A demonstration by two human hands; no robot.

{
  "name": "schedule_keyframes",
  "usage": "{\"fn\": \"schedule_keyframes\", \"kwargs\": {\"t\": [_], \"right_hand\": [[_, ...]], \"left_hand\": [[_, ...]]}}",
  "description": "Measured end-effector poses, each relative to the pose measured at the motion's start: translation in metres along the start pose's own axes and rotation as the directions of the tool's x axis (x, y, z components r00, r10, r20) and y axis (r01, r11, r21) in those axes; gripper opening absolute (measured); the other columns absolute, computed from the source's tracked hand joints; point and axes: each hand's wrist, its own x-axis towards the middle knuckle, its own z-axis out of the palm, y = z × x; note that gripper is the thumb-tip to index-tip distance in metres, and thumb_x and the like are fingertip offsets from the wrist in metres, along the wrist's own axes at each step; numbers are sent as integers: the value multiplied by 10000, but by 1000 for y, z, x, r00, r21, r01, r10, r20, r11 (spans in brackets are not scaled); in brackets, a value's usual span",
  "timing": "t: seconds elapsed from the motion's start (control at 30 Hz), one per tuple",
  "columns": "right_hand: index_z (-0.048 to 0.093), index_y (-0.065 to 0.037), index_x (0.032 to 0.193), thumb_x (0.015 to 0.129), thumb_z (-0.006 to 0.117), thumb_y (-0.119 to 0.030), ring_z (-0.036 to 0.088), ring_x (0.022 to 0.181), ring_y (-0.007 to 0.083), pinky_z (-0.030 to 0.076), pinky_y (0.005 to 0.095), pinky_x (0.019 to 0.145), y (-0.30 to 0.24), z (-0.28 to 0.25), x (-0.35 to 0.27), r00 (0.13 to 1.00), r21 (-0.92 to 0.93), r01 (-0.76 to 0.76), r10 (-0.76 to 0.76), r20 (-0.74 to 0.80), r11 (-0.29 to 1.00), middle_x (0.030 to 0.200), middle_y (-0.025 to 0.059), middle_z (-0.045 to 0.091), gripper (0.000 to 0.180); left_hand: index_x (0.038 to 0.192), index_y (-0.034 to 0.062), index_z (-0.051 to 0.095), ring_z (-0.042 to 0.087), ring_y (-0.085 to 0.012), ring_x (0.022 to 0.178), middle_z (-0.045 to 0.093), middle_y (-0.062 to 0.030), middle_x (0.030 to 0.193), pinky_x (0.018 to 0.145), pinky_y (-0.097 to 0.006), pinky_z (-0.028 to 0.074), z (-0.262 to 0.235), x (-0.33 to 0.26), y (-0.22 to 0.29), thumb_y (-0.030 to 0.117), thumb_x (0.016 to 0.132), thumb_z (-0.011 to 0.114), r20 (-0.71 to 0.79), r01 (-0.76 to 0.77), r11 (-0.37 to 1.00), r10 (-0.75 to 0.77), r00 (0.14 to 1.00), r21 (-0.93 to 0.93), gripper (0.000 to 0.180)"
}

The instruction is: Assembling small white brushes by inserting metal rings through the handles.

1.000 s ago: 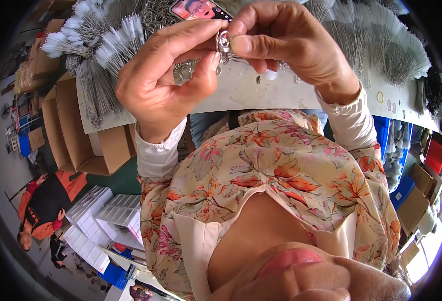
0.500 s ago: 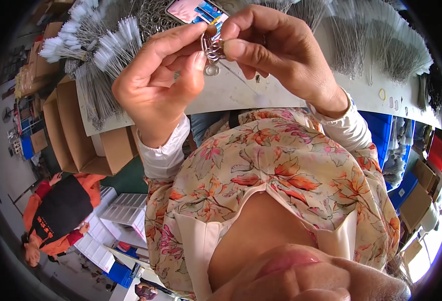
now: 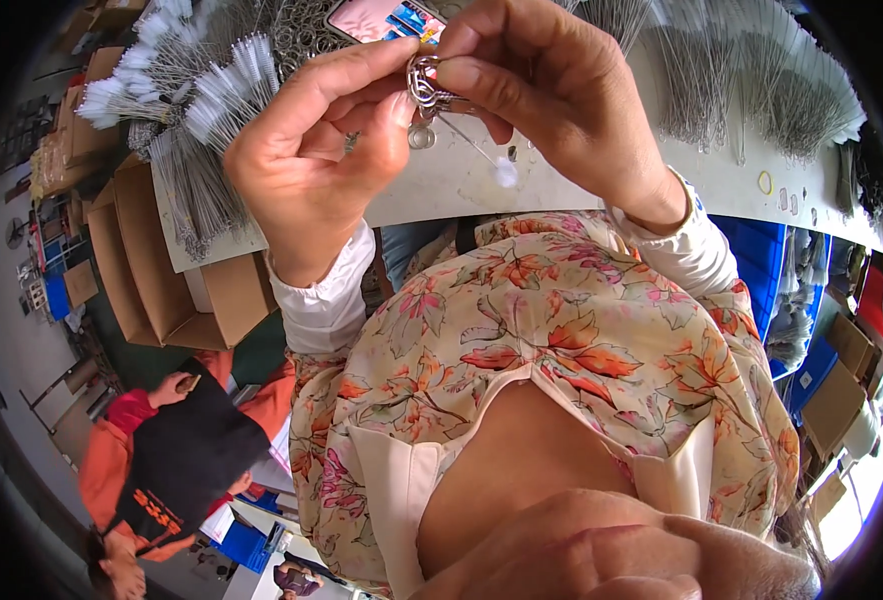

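Observation:
My left hand (image 3: 336, 165) pinches a shiny metal ring (image 3: 420, 72) between thumb and fingertips, over the near part of the table. My right hand (image 3: 571, 115) closes thumb and forefinger at the ring's right side, where several bent wire loops crowd together; my fingers partly hide how they join. Below the hands, a thin wire slants down to a small white brush tip (image 3: 504, 173). A small round metal ring (image 3: 421, 137) shows just under my left thumb. Past my fingertips lies a phone (image 3: 371, 20) with a lit screen.
Bundles of white-tipped wire brushes (image 3: 231, 95) cover the table's left, with more brushes (image 3: 776, 90) at right. A pile of metal rings (image 3: 301, 30) lies beside the phone. Open cardboard boxes (image 3: 166, 270) stand at left; blue bins (image 3: 751, 265) at right. A person in orange (image 3: 176, 460) is behind.
My hands have shifted slightly, and the ring has turned in my fingers. The wire's white tip now shows clearly below. The person in orange has come closer, raising a hand.

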Motion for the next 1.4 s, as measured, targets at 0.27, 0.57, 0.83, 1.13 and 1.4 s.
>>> {"fn": "schedule_keyframes", "kwargs": {"t": [0.27, 0.57, 0.83, 1.13, 1.4], "right_hand": [[583, -15, 897, 852, 589, -7, 492, 649, 41, 399, 205, 555, 3, -8, 3, 984, -177, 176, -166, 69, 968, 792, -1, 581, 46], [531, -14, 962, 904, 530, -64, 445, 549, 12, 344, 164, 472, -2, -1, -3, 1000, -33, -17, 17, -17, 999, 694, -12, 538, 76], [580, -12, 944, 902, 527, -49, 486, 598, 38, 388, 188, 515, 6, -7, -1, 963, -160, 268, -257, 85, 950, 723, -5, 564, 77], [592, 21, 995, 874, 594, -95, 535, 633, 56, 436, 197, 565, -16, -18, 1, 928, -97, -306, 320, 189, 947, 762, 7, 599, 168], [593, -23, 930, 859, 617, -131, 552, 623, 55, 416, 181, 533, -6, -12, -4, 956, -9, -257, 255, 141, 966, 761, -6, 592, 132]], "left_hand": [[1024, -117, 591, 621, -129, 802, 646, -135, 935, 694, -221, 509, 7, -2, -3, -109, 772, 567, -86, 46, 996, -52, 995, -72, 253], [1031, -123, 583, 620, -141, 828, 630, -151, 978, 714, -228, 509, 3, -1, -5, -104, 784, 572, -2, 16, 996, -16, 1000, -89, 249], [1022, -125, 583, 624, -145, 803, 628, -145, 966, 729, -247, 524, -1, 2, 3, -93, 792, 570, 106, 114, 992, -107, 989, -57, 233], [994, -70, 603, 597, -109, 733, 611, -62, 874, 652, -221, 519, -8, 8, 10, -48, 810, 599, 192, 220, 975, -218, 957, 6, 185], [984, -48, 586, 397, -52, 563, 513, -30, 758, 484, -189, 356, -15, 0, 3, 95, 905, 530, 186, 448, 839, -409, 893, -308, 174]]}}
